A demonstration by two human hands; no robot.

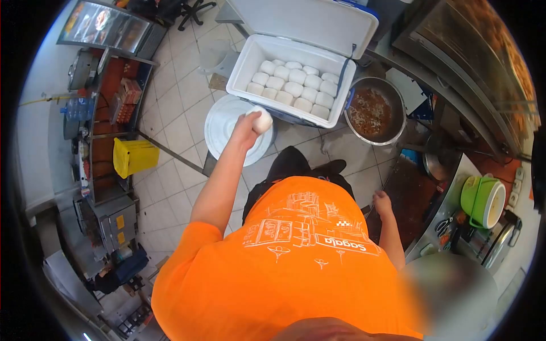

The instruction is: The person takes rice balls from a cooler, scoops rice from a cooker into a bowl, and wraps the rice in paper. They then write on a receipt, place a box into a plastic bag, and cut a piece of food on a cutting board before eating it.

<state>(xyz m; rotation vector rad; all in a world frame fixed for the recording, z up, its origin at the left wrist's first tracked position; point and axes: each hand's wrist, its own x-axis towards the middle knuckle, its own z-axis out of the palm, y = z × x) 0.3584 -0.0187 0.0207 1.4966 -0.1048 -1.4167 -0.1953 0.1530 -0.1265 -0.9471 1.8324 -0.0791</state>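
Note:
My left hand (245, 131) is closed around a white dough ball (262, 121), held out above a round whitish lid or tub (220, 126) on the floor. Just beyond it stands an open white cooler box (244, 73), where several dough balls (293, 89) lie in rows. Low at my right side, my right hand (382, 203) has its fingers curled in, beside the edge of a dark brown surface (406, 193). Whether anything is inside those fingers cannot be made out.
A large metal bowl (375, 111) with brownish contents stands right of the cooler. A green bucket (482, 202) and scissors (442, 226) are on the right counter. To the left are a yellow bin (135, 157) and shelving (105, 131). Another person (122, 270) is at lower left.

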